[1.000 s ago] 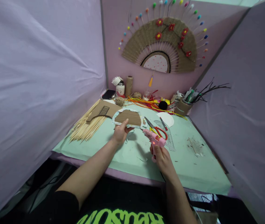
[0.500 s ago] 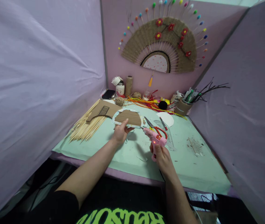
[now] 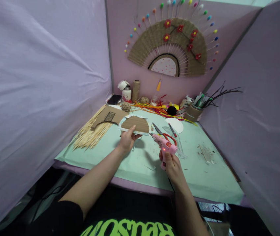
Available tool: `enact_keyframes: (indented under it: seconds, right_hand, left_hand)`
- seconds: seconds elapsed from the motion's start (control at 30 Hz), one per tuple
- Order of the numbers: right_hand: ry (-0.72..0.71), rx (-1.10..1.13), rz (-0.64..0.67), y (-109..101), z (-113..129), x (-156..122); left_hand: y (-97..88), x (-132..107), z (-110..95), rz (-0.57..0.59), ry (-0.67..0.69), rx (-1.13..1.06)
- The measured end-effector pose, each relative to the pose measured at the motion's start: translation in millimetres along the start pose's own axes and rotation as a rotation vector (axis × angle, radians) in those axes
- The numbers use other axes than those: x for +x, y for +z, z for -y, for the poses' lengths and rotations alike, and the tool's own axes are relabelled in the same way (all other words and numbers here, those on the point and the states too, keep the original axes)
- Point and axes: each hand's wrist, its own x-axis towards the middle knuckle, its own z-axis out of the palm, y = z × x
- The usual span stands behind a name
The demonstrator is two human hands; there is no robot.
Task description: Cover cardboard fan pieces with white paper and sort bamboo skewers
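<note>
My left hand (image 3: pixel 128 140) grips a half-round piece of cardboard (image 3: pixel 136 125) by its straight near edge, thumb on top. Pale patterned covering is folded over the cardboard's rim, and its brown corrugated middle is bare. In my right hand (image 3: pixel 171 164) is a pink glue gun (image 3: pixel 164 147) with its small light glowing. The gun's nozzle points left and sits close to the right corner of the cardboard; whether it touches, I cannot tell. Orange-handled scissors (image 3: pixel 168 137) lie on the table, partly hidden behind the gun.
To the left, a brown cardboard offcut (image 3: pixel 109 118) rests on a pile of thin wooden sticks (image 3: pixel 90 136). A clear ruler (image 3: pixel 180 149), a pen (image 3: pixel 172 130) and a white paper disc (image 3: pixel 176 125) lie right. Pipe cleaners (image 3: pixel 152 108) line the back. A decorated fan (image 3: pixel 169 42) hangs above.
The glue gun in my right hand has shifted very slightly to the right. My left hand and the cardboard stay nearly still.
</note>
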Motion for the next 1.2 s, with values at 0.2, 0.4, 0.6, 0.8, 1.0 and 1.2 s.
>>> enact_keyframes:
  seconds: [0.2,0.4,0.6,0.8,1.0,1.2]
  right_hand:
    - [-0.030,-0.027,0.005,2,-4,1]
    - [-0.046,-0.072,0.007,1,-8,2]
    - [-0.058,-0.071,0.017,1,-9,3]
    - [-0.043,-0.082,0.022,0,-7,1]
    - [-0.029,-0.055,0.033,1,-8,1]
    - [-0.026,-0.090,0.047,0,-11,0]
  left_hand:
    - [-0.4,1,0,0.000,-0.005,-0.015]
    - [-0.8,1,1,0.002,-0.006,-0.027]
    - [0.8,0,0,-0.024,-0.014,-0.035]
    - [0.3,0,0,-0.013,-0.004,-0.026]
    - [1.9,0,-1,-0.040,-0.010,-0.029]
    - [4.0,-2,-3,-0.064,-0.012,-0.034]
